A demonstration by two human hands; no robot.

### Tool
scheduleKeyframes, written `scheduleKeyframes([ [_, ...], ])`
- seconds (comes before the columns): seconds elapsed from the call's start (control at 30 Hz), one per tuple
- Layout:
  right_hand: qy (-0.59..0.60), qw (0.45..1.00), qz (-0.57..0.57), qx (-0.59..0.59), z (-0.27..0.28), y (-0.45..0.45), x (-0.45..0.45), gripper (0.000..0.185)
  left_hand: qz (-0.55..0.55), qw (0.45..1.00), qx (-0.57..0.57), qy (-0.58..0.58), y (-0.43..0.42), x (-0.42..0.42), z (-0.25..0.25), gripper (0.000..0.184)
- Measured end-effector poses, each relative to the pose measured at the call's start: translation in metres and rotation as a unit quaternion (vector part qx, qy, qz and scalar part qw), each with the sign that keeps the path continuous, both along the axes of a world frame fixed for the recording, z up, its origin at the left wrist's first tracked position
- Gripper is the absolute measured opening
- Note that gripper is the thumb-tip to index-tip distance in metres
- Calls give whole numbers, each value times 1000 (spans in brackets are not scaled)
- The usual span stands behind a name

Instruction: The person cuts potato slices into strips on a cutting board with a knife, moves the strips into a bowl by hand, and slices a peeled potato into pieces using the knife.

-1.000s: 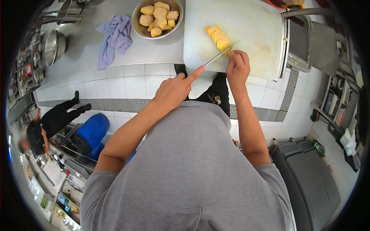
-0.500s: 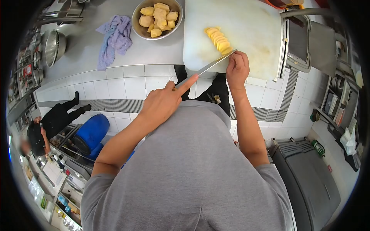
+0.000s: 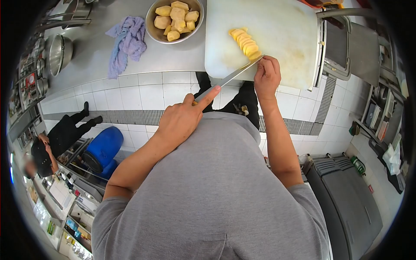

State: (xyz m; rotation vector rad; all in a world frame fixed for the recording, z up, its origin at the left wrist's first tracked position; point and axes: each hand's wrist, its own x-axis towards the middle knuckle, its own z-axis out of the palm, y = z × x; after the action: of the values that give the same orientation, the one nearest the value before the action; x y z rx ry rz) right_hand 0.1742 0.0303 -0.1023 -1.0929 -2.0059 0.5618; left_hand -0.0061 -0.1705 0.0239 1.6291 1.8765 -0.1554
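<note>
My left hand [image 3: 181, 121] is wrapped round the handle of a knife [image 3: 232, 77], its index finger stretched along the blade. The blade slants up and right over the near edge of a white cutting board [image 3: 284, 34]. Its tip end lies against the lower end of a row of thin yellow potato slices [image 3: 245, 43], which overlap one another. Just right of the tip, my right hand [image 3: 267, 74] rests by the board's near edge with fingers curled and pressed together. Whatever those fingers hold is hidden beneath them.
Left of the board, a metal bowl [image 3: 149, 24] holds several peeled potatoes [image 3: 177, 14]. A purple cloth [image 3: 128, 43] lies on the steel counter [image 3: 93, 56], with a metal strainer [image 3: 60, 54] farther left. Another person [image 3: 60, 136] stands at left near a blue barrel [image 3: 104, 149].
The knife and my left hand have drawn back slightly, down and left. My right hand stays in nearly the same place beside the slices. The whole view has shifted a little.
</note>
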Motion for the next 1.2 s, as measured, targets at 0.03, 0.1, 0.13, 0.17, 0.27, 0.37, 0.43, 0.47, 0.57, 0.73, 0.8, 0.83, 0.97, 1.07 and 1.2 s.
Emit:
scheduleKeyframes([
  [0.03,0,1000,0,0,0,0,0,14,0,1000,0,0,1,0,0,94],
  [0.1,-3,1000,0,-4,0,0,0,14,15,999,-27,-7,2,1,1,100],
  [0.13,-2,1000,0,-5,0,0,0,14,15,999,-27,-7,3,1,2,100],
  [0.17,-8,1000,4,6,1,1,0,11,17,999,-24,-12,4,1,0,100],
  [0.27,-11,1000,8,17,1,2,1,8,18,1000,-20,-16,6,2,-5,100],
  [0.37,-6,1000,10,11,1,2,1,8,17,1000,-20,-15,7,4,-12,99],
  [0.43,-3,1000,12,6,-1,2,2,7,19,1000,-19,-15,10,4,-12,99],
  [0.47,-1,1000,14,3,-1,2,2,11,22,999,-23,-24,11,4,-13,99],
  [0.57,0,1000,15,4,0,2,2,15,26,999,-30,-37,16,5,-16,98],
  [0.73,9,1000,20,8,2,4,1,16,36,998,-19,-51,29,8,-25,98],
  [0.8,16,1000,17,-4,0,3,1,16,39,996,1,-77,37,7,-30,96],
  [0.83,17,1000,19,-2,1,2,1,16,41,996,3,-76,43,7,-32,96],
  [0.97,0,1000,13,-5,10,0,-4,11,37,996,44,-66,61,12,-43,94],
  [1.07,2,1000,4,-15,16,-2,-5,10,47,990,75,-108,72,8,-45,93],
  [1.2,-27,999,14,-26,25,-5,-8,15,148,937,-23,-316,82,-17,-40,92],
])
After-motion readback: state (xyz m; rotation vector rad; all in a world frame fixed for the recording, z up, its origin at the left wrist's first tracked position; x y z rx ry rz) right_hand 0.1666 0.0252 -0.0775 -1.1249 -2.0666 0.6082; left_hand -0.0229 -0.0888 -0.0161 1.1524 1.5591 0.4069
